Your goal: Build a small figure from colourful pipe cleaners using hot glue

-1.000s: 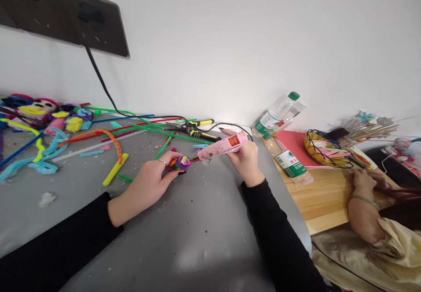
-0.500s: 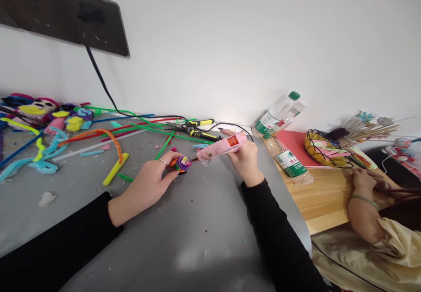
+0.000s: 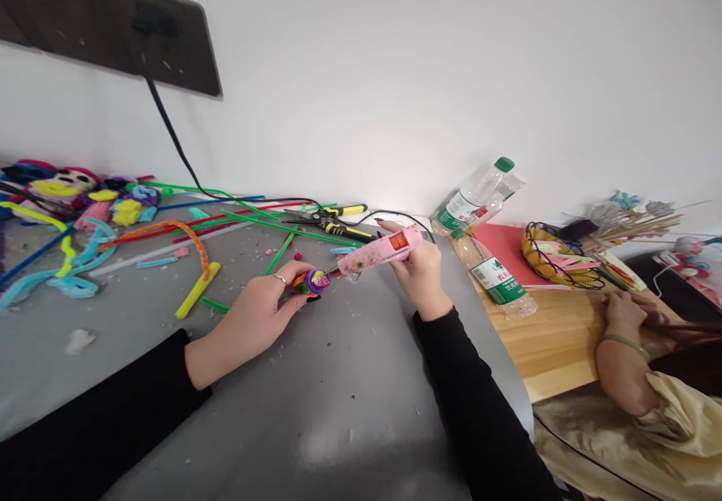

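Between the thumb and fingers of my left hand (image 3: pixel 262 309) is a small multicoloured pipe-cleaner piece (image 3: pixel 317 282), purple around its rim with orange at the back. My right hand (image 3: pixel 420 271) is wrapped round a pink glue gun (image 3: pixel 375 253) with an orange-red label. The gun's nozzle points left, right at the edge of the piece; whether it touches cannot be made out. Both hands are just above the grey table (image 3: pixel 316 396). Behind the gun lie pliers (image 3: pixel 332 220) with yellow-and-black handles.
Loose pipe cleaners (image 3: pixel 195 245) and fuzzy craft figures (image 3: pixel 68 185) cover the back left. Plastic bottles (image 3: pixel 499 279) stand and lie at right, near a yellow wire basket (image 3: pixel 544 256). A co-worker's arm (image 3: pixel 623 358) rests on the wooden table (image 3: pixel 556 343). A black cord (image 3: pixel 169 129) hangs down the wall.
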{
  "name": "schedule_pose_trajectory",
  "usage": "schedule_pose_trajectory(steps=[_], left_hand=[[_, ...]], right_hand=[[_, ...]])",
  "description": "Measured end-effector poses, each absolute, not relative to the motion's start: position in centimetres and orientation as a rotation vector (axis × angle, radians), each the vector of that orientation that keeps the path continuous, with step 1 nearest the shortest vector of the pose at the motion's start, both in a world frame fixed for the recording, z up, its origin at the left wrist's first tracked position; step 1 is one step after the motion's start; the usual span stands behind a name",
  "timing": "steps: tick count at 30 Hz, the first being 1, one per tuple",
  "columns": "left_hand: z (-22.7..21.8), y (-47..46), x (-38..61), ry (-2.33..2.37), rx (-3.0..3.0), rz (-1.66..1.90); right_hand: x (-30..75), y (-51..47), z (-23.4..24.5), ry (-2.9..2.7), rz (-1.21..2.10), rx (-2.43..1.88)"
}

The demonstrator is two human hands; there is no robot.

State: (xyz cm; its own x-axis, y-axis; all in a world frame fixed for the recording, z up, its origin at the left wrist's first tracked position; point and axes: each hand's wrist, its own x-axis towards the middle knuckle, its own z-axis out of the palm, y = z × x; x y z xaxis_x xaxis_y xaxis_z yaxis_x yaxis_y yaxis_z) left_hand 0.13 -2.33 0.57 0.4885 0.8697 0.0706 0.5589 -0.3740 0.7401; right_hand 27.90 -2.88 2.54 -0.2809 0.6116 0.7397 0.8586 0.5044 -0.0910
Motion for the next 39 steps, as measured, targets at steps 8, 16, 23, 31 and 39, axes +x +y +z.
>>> schedule_pose_trajectory(steps=[8, 16, 23, 31, 39], left_hand=[[0.29, -2.38, 0.13, 1.165, 2.074, 0.621], [0.61, -2.34, 0.11, 1.159, 2.073, 0.601], [0.29, -2.29, 0.11, 1.180, 2.090, 0.602], [0.64, -2.30, 0.16, 1.184, 2.096, 0.582], [0.36, -2.29, 0.11, 1.185, 2.091, 0.594]], right_hand=[[27.87, -2.81, 2.51, -2.001, -0.445, -1.232], [27.55, -2.79, 2.34, -1.934, -0.432, -1.210], [27.41, -3.05, 2.47, -1.965, -0.413, -1.244], [27.41, -3.05, 2.49, -2.000, -0.413, -1.209], [27.54, -3.07, 2.39, -1.994, -0.449, -1.220]])
